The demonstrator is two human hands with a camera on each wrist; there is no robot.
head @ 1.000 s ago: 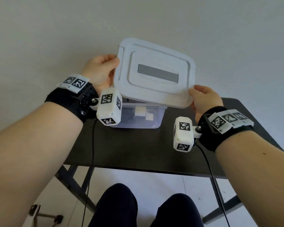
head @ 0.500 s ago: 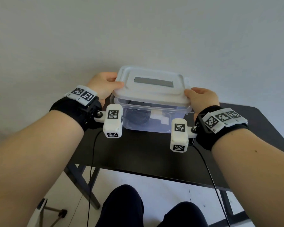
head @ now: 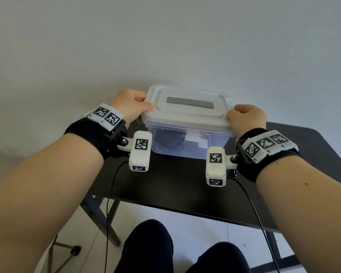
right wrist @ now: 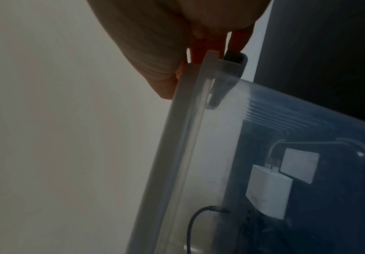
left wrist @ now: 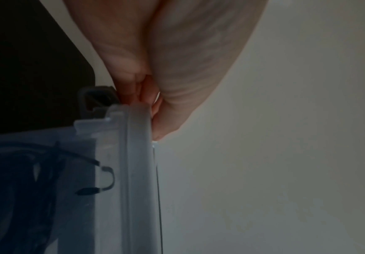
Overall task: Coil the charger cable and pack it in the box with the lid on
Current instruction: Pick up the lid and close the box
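A clear plastic box (head: 187, 146) stands on the black table (head: 175, 184) with its white lid (head: 187, 111) lying flat on top. My left hand (head: 130, 107) grips the lid's left end, thumb on top, fingers curled under the rim (left wrist: 140, 123). My right hand (head: 244, 119) grips the right end the same way, by the grey side latch (right wrist: 236, 58). Through the wall I see the coiled black cable (head: 169, 138) (left wrist: 25, 189) and white charger blocks (head: 197, 139) (right wrist: 268, 189) inside.
The table's near edge (head: 185, 210) runs just past my knees, and its right part (head: 313, 154) is bare. A pale wall (head: 165, 46) rises right behind the box. Black wrist-camera leads (head: 250, 203) hang over the table edge.
The lid was tilted up above the box a second ago; both hands have lowered it flat onto the box and keep hold of its two ends.
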